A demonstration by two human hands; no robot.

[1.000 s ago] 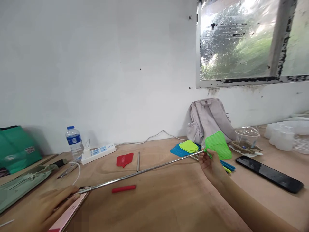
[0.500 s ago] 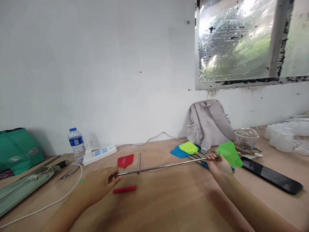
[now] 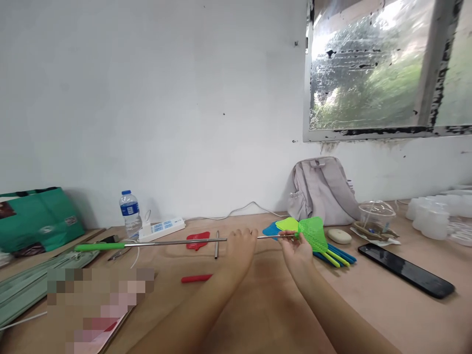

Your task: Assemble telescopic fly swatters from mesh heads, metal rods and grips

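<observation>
Wooden table (image 3: 258, 305) under a white wall: at centre frame your right hand (image 3: 297, 250) pinches the green swatter (image 3: 313, 232) at its head end, while your left hand (image 3: 241, 246) closes around its metal rod (image 3: 169, 242). That rod runs left to a green handle (image 3: 98, 247). Right of the swatter lie more swatters (image 3: 334, 255); a red cap (image 3: 196, 278) lies lower left.

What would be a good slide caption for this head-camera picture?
Both hands, left hand and right hand, grip the steel rod of a green fly swatter above a wooden table.
</observation>
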